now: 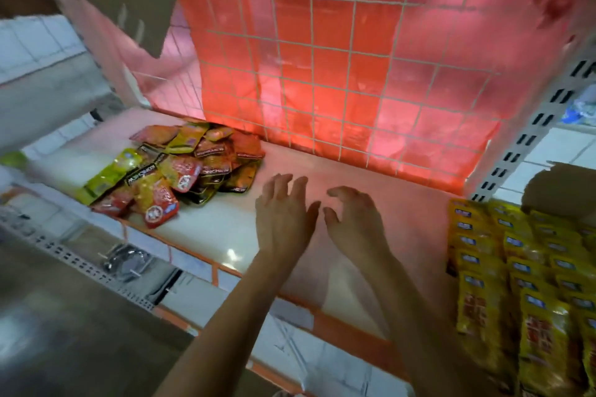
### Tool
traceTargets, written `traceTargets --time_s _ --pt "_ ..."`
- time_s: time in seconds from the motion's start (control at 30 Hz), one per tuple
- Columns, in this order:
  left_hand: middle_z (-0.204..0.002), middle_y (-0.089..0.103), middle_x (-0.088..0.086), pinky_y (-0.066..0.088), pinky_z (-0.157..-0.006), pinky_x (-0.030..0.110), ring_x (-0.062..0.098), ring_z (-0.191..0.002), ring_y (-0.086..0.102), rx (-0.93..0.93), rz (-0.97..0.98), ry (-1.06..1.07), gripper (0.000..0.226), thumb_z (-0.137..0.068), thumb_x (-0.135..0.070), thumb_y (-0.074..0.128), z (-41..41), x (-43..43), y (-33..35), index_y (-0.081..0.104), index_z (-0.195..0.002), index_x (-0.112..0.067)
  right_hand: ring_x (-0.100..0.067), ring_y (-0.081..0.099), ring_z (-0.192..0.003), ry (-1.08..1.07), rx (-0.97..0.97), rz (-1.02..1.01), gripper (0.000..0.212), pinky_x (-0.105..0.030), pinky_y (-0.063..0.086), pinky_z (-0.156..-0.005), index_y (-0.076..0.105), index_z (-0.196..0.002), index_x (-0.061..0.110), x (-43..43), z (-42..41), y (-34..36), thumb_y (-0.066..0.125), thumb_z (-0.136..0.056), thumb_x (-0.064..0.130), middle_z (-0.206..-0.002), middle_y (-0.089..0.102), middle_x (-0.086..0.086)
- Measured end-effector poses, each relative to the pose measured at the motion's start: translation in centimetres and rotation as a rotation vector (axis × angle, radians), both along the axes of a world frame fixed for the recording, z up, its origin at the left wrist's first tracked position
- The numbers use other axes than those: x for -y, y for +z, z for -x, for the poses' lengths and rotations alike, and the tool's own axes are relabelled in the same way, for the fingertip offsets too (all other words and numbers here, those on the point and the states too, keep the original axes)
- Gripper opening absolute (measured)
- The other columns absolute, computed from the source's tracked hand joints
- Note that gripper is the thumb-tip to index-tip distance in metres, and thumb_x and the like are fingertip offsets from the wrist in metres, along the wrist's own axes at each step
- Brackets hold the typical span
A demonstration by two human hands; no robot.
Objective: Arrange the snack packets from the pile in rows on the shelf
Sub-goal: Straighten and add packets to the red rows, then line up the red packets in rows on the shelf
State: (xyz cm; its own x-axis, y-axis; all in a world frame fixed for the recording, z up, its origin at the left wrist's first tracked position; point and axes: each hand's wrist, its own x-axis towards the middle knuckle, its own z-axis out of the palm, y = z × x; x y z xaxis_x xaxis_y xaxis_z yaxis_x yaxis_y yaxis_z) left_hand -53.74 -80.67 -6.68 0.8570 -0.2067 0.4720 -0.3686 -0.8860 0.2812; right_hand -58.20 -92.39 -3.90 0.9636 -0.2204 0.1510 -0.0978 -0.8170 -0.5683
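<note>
Shelf: a pale, glossy shelf (371, 177) ran from lower right to upper left, and its front edge carried an orange strip (338, 322).
Pile: the snack packets (180, 171) lay in a loose heap at the left end of the shelf, from near the back panel to the front edge. Red, yellow and green packets overlapped at mixed angles, some face up and some tilted. One red packet at the front reached the shelf's edge.
Rows: none of the pile's packets stood in a row on this shelf. The stretch to the right of the heap was bare.
Left hand: the left hand (283, 213) was above the bare middle of the shelf, palm down, with its fingers straight and slightly spread. It held nothing and was just right of the pile, not touching it.
Right hand: the right hand (354, 216) was just beside the left, palm down, with its fingers loosely bent. It was empty too. I could not tell whether either hand touched the shelf surface.
Back panel: a white wire grid (322, 74) stood behind the shelf with a red translucent sheet (290, 26) behind it.
Right side: yellow packets (522, 267) stood in tidy overlapping rows beyond the right end of the shelf, past a white slotted upright (529, 135).
Lower left: a slotted rail (74, 258) ran below the shelf, and the frame was blurred there.
</note>
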Motion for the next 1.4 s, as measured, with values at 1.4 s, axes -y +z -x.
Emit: traceTargets --time_s 1.4 --pt "-0.156 0.002 0.026 0.029 -0.110 0.050 0.047 -0.138 0.022 -0.157 0.223 0.199 0.097 -0.058 -0.036 0.090 -10.1 -13.1 -0.8 0.043 -0.140 -0.016 -0.031 0.059 -0.106 -0.240 -0.262 -0.317 0.051 -0.032 0.046 -0.086 0.055 -0.111 0.008 -8.3 -15.2 -2.0 0.079 -0.069 0.025 -0.111 0.065 -0.011"
